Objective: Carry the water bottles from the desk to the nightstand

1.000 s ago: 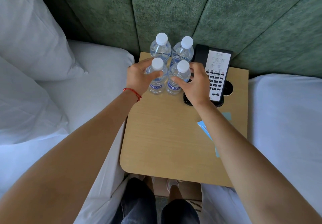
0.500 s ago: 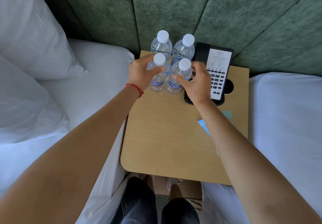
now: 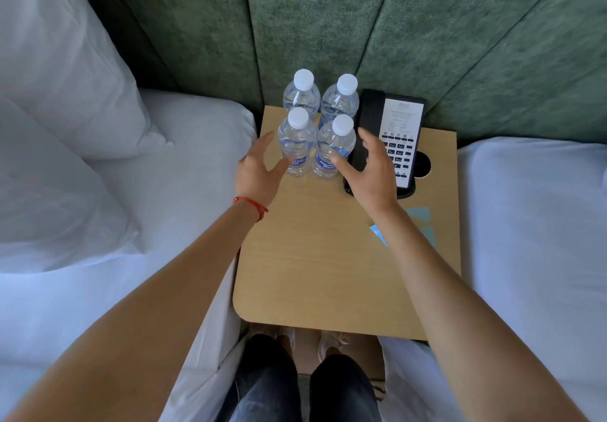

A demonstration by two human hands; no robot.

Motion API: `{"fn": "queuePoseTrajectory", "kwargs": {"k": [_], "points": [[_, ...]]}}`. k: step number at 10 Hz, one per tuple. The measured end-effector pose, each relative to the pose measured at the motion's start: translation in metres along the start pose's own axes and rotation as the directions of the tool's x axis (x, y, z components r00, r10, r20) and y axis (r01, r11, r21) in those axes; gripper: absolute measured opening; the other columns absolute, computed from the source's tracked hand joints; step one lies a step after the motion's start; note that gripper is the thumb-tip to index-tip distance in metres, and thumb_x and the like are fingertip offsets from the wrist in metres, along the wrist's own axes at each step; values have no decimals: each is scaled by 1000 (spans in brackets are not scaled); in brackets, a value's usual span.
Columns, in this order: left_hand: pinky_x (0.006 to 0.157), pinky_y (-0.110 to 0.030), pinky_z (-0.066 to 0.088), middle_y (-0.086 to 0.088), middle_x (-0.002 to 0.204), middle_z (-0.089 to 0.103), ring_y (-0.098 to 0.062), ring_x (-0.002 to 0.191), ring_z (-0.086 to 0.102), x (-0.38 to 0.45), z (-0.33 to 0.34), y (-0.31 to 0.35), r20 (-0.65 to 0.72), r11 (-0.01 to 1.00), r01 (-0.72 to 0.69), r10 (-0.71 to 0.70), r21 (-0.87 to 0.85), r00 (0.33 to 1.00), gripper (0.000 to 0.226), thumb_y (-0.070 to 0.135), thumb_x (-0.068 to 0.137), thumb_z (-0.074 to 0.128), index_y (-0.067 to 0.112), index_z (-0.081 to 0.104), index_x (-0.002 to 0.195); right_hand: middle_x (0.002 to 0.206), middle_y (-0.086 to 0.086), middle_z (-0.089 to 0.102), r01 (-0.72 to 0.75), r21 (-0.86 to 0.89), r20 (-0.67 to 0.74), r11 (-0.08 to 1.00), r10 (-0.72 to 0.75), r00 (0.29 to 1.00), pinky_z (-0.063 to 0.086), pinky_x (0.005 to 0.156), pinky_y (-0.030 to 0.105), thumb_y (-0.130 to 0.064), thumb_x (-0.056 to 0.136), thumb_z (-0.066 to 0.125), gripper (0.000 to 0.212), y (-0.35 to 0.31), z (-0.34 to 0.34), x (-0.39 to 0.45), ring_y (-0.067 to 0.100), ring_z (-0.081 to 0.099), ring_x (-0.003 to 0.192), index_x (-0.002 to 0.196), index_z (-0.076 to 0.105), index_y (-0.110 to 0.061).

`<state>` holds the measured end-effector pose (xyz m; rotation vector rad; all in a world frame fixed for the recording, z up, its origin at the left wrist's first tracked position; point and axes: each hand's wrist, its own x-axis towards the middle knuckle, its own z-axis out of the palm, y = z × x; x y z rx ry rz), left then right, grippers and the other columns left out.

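Note:
Several clear water bottles with white caps stand upright in a tight square at the back of the wooden nightstand. The front left bottle and front right bottle carry blue labels; the back left bottle and back right bottle stand behind them. My left hand hovers just left of the front left bottle, fingers spread and holding nothing. My right hand is spread open just right of the front right bottle, in front of the phone.
A black hotel phone sits right of the bottles, with a round black socket beside it. Blue cards lie under my right forearm. White beds flank the nightstand, a pillow at left, a green padded wall behind.
Both hands have let go of the two front bottles and drawn back a little with fingers spread. The bottles stay standing on the nightstand.

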<state>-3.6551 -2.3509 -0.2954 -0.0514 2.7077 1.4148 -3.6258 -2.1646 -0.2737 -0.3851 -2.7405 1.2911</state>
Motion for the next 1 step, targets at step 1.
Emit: {"fn": "queuePoseTrajectory", "kwargs": {"k": [1], "points": [[96,-29,38,-12,133,52,-28,121,49,-17,-10,7,13,987,-100,99,127,995,50,25,84,63,11,47,130,138,5,47,-3,-10,-32,1000,3,999,29,91,12,-35,81,68,64,-5,-10,-16,16,44,126,134,42,-10]]}}
